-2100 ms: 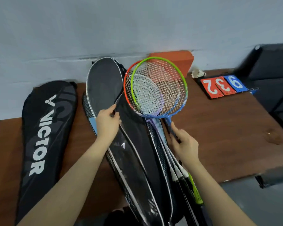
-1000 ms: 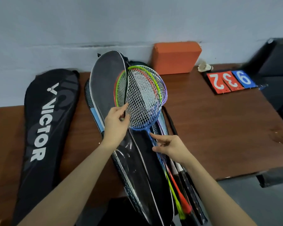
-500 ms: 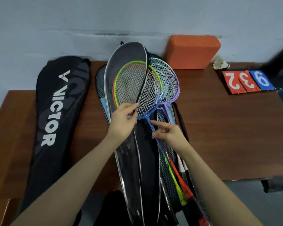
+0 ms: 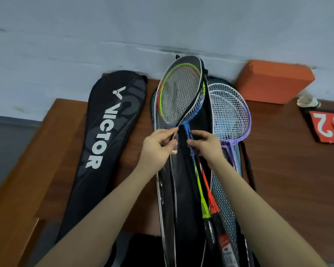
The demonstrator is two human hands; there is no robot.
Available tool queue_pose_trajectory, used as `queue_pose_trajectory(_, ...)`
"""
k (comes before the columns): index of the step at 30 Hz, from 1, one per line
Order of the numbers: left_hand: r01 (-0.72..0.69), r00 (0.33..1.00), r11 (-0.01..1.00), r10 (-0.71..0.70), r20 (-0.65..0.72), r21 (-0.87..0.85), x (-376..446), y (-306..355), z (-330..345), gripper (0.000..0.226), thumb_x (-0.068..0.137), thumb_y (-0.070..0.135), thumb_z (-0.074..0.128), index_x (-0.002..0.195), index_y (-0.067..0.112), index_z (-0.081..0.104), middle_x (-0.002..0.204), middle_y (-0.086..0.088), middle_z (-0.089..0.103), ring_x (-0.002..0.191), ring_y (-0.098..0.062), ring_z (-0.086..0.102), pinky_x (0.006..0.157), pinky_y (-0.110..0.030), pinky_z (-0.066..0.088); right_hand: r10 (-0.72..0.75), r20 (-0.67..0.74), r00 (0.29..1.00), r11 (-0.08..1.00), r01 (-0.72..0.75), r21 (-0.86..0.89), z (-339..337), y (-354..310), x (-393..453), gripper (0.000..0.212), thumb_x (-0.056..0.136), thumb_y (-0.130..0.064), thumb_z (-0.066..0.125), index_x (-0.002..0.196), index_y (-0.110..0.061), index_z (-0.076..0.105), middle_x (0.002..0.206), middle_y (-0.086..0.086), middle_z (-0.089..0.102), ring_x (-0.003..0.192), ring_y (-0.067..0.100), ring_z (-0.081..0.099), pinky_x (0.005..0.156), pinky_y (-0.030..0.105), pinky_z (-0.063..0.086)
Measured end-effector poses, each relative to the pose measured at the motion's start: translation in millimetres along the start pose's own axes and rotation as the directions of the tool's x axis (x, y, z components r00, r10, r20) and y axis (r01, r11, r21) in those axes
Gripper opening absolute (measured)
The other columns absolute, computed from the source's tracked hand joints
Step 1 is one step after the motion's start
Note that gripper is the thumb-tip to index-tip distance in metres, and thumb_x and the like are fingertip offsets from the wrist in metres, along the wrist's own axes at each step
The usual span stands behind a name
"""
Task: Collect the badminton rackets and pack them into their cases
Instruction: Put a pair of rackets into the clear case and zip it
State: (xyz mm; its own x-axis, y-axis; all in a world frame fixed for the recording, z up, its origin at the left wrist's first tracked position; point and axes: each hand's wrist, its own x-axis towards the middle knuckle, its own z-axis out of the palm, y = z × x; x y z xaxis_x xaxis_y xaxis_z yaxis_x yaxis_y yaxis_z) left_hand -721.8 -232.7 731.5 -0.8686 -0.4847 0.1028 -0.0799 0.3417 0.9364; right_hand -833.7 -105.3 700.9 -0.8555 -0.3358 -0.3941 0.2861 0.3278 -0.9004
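An open black racket case with white piping (image 4: 183,189) lies lengthwise on the brown table (image 4: 289,170). My left hand (image 4: 158,147) pinches the edge of its see-through flap. The heads of the green, orange and blue rackets (image 4: 179,97) sit under that flap, inside the case. My right hand (image 4: 205,145) grips the blue shaft just below the heads. Purple and white rackets (image 4: 229,112) lie to the right, outside the flap, on a mesh cover. A closed black VICTOR case (image 4: 106,139) lies on the left.
An orange block (image 4: 274,81) stands against the wall behind the rackets. A shuttlecock (image 4: 307,102) and red score cards (image 4: 328,128) lie at the far right. The table's front edge runs under my forearms; the racket handles (image 4: 218,234) overhang it.
The three coloured racket heads have slid further up under the flap of the open case. My right hand moved up the shaft and now grips it. The camera has come closer.
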Motion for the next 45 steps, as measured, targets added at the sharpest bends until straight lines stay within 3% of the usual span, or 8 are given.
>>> queue_pose_trajectory(4, 0.066, 0.998, 0.994, -0.068, -0.011, -0.087, 12, -12, -8, 0.036, 0.085, -0.003, 0.058, 0.118, 0.011, 0.062, 0.091, -0.003, 0.057, 0.084, -0.025, 0.063, 0.075, -0.034, 0.057, -0.128, -0.009, 0.992, 0.952, 0.120, -0.282, 15, 10, 18, 0.041, 0.080, -0.006, 0.069, 0.120, -0.007, 0.059, 0.078, 0.017, 0.068, 0.057, 0.014, 0.060, 0.056, 0.023, 0.049)
queue_pose_trajectory(9, 0.059, 0.998, 0.991, -0.054, 0.042, -0.118, 18, -14, -3, 0.034, 0.086, -0.004, 0.058, 0.118, 0.007, 0.061, 0.101, -0.015, 0.060, 0.079, -0.009, 0.061, 0.069, -0.008, 0.048, -0.239, 0.053, 0.970, 0.857, 0.236, -0.458, 12, 15, 14, 0.033, 0.084, -0.015, 0.066, 0.116, -0.012, 0.064, 0.101, 0.005, 0.069, 0.089, 0.013, 0.062, 0.085, 0.030, 0.051)
queue_pose_trajectory(12, 0.025, 0.997, 0.994, -0.017, 0.080, -0.103, 18, -19, 11, 0.032, 0.087, 0.001, 0.058, 0.119, 0.009, 0.061, 0.097, -0.010, 0.058, 0.078, -0.015, 0.060, 0.074, -0.016, 0.050, -0.276, 0.031, 0.961, 0.831, 0.255, -0.495, -3, 23, -8, 0.028, 0.086, -0.019, 0.064, 0.114, -0.012, 0.065, 0.101, 0.000, 0.064, 0.089, 0.012, 0.060, 0.084, 0.030, 0.050)
queue_pose_trajectory(16, -0.182, 0.981, 0.961, 0.163, 0.102, 0.209, 10, -28, 31, 0.033, 0.091, 0.014, 0.055, 0.124, 0.012, 0.058, 0.101, -0.003, 0.055, 0.082, -0.017, 0.058, 0.073, -0.033, 0.052, -0.276, 0.019, 0.961, 0.803, 0.241, -0.545, -28, 47, -56, 0.029, 0.089, -0.020, 0.062, 0.117, -0.015, 0.063, 0.098, -0.001, 0.059, 0.087, 0.011, 0.057, 0.080, 0.026, 0.046)
queue_pose_trajectory(19, -0.397, 0.918, 0.694, 0.290, 0.271, 0.601, -13, -28, 47, 0.054, 0.086, 0.032, 0.057, 0.132, 0.008, 0.046, 0.118, -0.015, 0.052, 0.102, -0.031, 0.053, 0.080, -0.042, 0.051, -0.265, 0.048, 0.963, 0.775, 0.242, -0.584, -42, 67, -91, 0.031, 0.089, -0.026, 0.062, 0.119, -0.018, 0.062, 0.094, -0.001, 0.061, 0.085, 0.012, 0.059, 0.078, 0.032, 0.050)
queue_pose_trajectory(31, -0.091, 0.954, 0.560, -0.187, 0.232, 0.824, -176, -36, 74, 0.080, 0.086, 0.046, 0.052, 0.147, 0.015, 0.010, 0.131, -0.011, 0.038, 0.115, -0.029, 0.040, 0.092, -0.037, 0.038, -0.172, 0.199, 0.965, 0.730, 0.261, -0.631, -74, 123, -165, 0.066, 0.080, -0.041, 0.069, 0.138, -0.027, 0.042, 0.120, -0.006, 0.059, 0.101, 0.012, 0.058, 0.082, 0.031, 0.050)
queue_pose_trajectory(36, 0.143, 0.958, 0.674, -0.277, 0.068, 0.725, -192, -25, 71, 0.059, 0.091, 0.028, 0.050, 0.143, 0.018, 0.024, 0.125, -0.008, 0.046, 0.110, -0.027, 0.046, 0.081, -0.038, 0.046, -0.148, 0.271, 0.951, 0.718, 0.292, -0.632, -76, 123, -170, 0.070, 0.081, -0.033, 0.070, 0.141, -0.023, 0.035, 0.129, 0.000, 0.054, 0.112, 0.018, 0.055, 0.091, 0.037, 0.049)
queue_pose_trajectory(45, 0.248, 0.969, 0.960, -0.247, -0.026, 0.131, -189, -6, 38, 0.034, 0.087, 0.009, 0.059, 0.115, 0.029, 0.059, 0.091, 0.020, 0.062, 0.089, 0.007, 0.058, 0.084, -0.012, 0.046, -0.114, 0.188, 0.975, 0.985, 0.136, -0.107, -69, 101, -182, 0.053, 0.074, -0.008, 0.077, 0.121, -0.020, 0.057, 0.084, -0.003, 0.054, 0.060, 0.004, 0.052, 0.060, 0.020, 0.050)
